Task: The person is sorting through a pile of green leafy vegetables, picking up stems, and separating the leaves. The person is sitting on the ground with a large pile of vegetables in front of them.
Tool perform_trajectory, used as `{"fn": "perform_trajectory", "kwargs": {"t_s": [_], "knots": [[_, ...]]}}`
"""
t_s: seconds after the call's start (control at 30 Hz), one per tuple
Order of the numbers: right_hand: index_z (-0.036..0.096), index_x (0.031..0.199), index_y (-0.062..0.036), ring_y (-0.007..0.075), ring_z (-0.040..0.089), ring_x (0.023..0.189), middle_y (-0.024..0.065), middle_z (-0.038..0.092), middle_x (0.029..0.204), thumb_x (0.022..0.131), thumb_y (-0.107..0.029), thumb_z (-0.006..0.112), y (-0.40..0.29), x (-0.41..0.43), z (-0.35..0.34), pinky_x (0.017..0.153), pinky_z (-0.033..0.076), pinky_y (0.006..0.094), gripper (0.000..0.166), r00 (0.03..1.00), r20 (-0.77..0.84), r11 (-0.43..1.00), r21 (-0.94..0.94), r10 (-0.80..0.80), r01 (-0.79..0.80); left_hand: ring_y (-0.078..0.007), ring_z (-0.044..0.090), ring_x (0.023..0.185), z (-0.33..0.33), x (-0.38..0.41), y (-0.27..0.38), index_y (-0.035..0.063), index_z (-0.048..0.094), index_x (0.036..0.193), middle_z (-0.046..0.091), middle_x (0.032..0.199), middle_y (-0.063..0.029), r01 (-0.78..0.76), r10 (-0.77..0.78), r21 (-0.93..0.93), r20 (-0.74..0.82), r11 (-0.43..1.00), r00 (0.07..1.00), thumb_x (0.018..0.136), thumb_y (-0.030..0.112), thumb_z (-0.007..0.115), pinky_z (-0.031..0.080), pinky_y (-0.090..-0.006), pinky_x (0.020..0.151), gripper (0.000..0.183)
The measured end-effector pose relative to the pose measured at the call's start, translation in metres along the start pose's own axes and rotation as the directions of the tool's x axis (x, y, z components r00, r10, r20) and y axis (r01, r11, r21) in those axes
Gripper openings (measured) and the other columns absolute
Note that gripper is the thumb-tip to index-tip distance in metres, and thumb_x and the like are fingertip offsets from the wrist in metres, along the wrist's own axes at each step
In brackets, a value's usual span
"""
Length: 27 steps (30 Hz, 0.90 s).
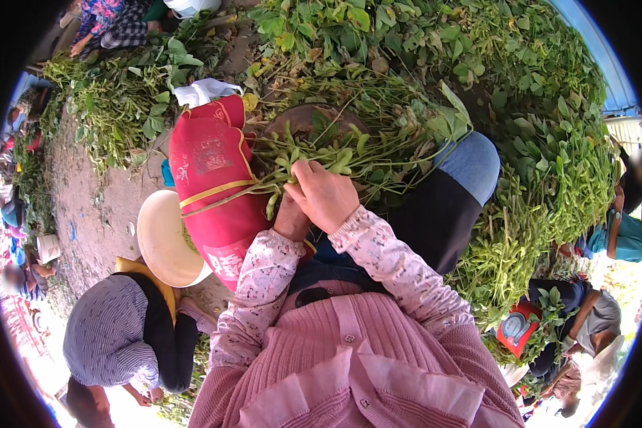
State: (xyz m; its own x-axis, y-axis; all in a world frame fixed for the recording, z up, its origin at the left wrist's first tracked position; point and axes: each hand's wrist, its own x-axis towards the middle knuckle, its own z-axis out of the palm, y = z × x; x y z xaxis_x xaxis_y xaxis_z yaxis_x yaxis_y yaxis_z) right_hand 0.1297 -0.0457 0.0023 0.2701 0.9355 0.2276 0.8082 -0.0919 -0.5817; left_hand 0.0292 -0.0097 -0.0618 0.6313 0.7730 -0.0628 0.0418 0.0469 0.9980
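My right hand (pixel 326 192) is closed with its fingertips pinched on a leafy green soybean plant (pixel 345 159) that lies across my lap. Most of my left hand (pixel 290 216) is hidden behind the right one; its wrist shows just below the plant's stem. That bare stem sticks out to the left over a red cloth with yellow trim (pixel 208 155) on my left knee. One green pod (pixel 272 205) hangs beside the hands. Beyond them, a round brown object (pixel 294 117), perhaps a basin, is partly covered by stems and leaves.
A cream bucket (pixel 158 238) with some green pods inside stands tilted-looking at my left. Heaped soybean plants (pixel 551 176) rise in front and to the right. A stooping person (pixel 107 326) is close behind left; other people sit around the edges. White cloth (pixel 206 91) lies ahead.
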Motion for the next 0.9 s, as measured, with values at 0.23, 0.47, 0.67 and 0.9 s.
{"fn": "perform_trajectory", "kwargs": {"t_s": [0.23, 0.47, 0.67, 0.9], "knots": [[0.042, 0.088, -0.0065, 0.0316, 0.058, 0.055, 0.0138, 0.058, 0.068, 0.081, -0.009, 0.054, 0.020, -0.007, -0.005, 0.046, 0.044, 0.0382, 0.014, 0.983, -0.044, 0.955, 0.247, 0.180, -0.164, -0.0063, 0.037, 0.042, -0.008, -0.009, 0.029, 0.0029, 0.056, 0.088, 0.052, 0.069, -0.0007, 0.470, -0.515, -0.533, 0.075, 0.703, 0.854, 0.088, 0.016, 0.047, 0.025, -0.0182, 0.037, 0.016], [0.040, 0.090, -0.0050, 0.0351, 0.057, 0.055, 0.0166, 0.056, 0.059, 0.082, -0.011, 0.052, 0.017, -0.036, -0.004, 0.047, 0.045, 0.0413, 0.016, 0.983, 0.030, 0.912, 0.368, 0.181, -0.180, -0.0040, 0.037, 0.047, -0.003, -0.002, 0.027, 0.0063, 0.055, 0.089, 0.048, 0.067, 0.0035, 0.518, -0.509, -0.739, 0.275, 0.430, 0.815, 0.087, 0.023, 0.055, 0.024, -0.0169, 0.038, 0.016], [0.039, 0.092, -0.0015, 0.0375, 0.056, 0.060, 0.0209, 0.055, 0.062, 0.085, -0.012, 0.045, 0.040, -0.055, 0.014, 0.054, 0.045, 0.0466, 0.014, 0.952, 0.239, 0.853, 0.439, 0.193, -0.283, -0.0023, 0.032, 0.041, 0.005, -0.002, 0.020, 0.0060, 0.058, 0.087, 0.044, 0.054, 0.0059, 0.433, -0.483, -0.466, 0.014, 0.771, 0.875, 0.085, 0.024, 0.060, 0.022, -0.0171, 0.038, 0.018], [0.042, 0.092, -0.0018, 0.0290, 0.056, 0.057, 0.0140, 0.055, 0.064, 0.084, -0.006, 0.045, 0.045, -0.054, 0.020, 0.055, 0.044, 0.0387, 0.009, 0.958, 0.247, 0.860, 0.446, 0.146, -0.246, -0.0036, 0.031, 0.040, -0.010, -0.003, 0.017, 0.0042, 0.059, 0.089, 0.042, 0.052, 0.0055, 0.475, -0.438, -0.449, 0.191, 0.757, 0.878, 0.087, 0.026, 0.057, 0.022, -0.0192, 0.038, 0.022]]}}
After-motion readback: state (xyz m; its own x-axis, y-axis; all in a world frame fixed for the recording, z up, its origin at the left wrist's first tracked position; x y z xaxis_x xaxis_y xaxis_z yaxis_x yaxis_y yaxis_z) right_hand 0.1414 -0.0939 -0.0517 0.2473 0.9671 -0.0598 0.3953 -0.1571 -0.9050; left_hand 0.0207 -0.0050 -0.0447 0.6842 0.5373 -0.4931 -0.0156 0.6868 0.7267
